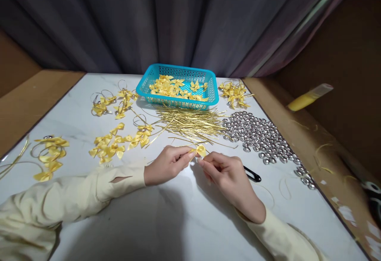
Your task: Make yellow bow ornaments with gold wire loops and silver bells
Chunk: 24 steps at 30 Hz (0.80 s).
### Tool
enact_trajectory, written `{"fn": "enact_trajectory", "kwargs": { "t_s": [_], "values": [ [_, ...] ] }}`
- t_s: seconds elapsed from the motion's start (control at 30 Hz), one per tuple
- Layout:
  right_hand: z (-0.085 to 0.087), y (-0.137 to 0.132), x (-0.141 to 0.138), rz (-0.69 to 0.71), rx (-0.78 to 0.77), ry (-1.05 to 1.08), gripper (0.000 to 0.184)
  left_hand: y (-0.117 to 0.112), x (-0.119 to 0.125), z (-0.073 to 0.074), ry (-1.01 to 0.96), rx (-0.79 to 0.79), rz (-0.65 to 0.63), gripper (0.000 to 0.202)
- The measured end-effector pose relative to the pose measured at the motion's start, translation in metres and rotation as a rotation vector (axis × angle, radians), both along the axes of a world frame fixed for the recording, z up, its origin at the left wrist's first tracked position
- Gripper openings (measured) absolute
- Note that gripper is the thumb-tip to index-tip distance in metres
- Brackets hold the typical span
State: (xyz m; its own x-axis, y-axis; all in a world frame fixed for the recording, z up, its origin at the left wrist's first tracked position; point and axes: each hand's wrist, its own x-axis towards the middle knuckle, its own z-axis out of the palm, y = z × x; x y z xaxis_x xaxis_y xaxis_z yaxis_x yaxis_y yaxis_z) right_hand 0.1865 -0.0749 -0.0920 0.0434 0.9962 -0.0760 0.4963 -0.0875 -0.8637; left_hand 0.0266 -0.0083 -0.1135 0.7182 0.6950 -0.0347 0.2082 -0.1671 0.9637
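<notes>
Between my two hands, above the white table, is a small yellow ribbon bow [201, 150]. My left hand [169, 164] is closed, thumb and forefinger pinching the bow's left tail. Close under the bow's knot, my right hand [228, 173] is closed in a pinch on something small and pale that I cannot make out. A black loop handle [252, 174] sticks out behind my right hand; whether that hand holds it or it lies on the table cannot be told. Just beyond my hands lies a heap of gold wire ties [190, 123].
A turquoise basket [178, 101] at the back holds yellow bows. Silver bells [262, 136] spread over the right side. Loose bows [108, 146] lie left of centre. Bows with wire loops sit in groups at left [50, 156] and back right [235, 93]. Scissors [372, 189] are at far right.
</notes>
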Motion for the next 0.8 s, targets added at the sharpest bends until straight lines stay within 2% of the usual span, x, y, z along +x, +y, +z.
{"fn": "enact_trajectory", "kwargs": {
  "t_s": [0.33,0.6,0.8],
  "values": [
    [0.0018,0.0022,0.0010,0.006,0.026,0.016,0.029,-0.0015,0.0006,0.0009,0.029,0.129,-0.073,0.031],
    [-0.0014,0.0027,0.0014,-0.015,0.073,0.010,0.029,-0.0001,0.0006,0.0015,-0.016,0.080,-0.073,0.039],
    [-0.0027,0.0033,0.0026,0.039,0.078,0.030,0.025,-0.0010,0.0015,0.0010,-0.041,0.048,0.008,0.030]
  ]
}}
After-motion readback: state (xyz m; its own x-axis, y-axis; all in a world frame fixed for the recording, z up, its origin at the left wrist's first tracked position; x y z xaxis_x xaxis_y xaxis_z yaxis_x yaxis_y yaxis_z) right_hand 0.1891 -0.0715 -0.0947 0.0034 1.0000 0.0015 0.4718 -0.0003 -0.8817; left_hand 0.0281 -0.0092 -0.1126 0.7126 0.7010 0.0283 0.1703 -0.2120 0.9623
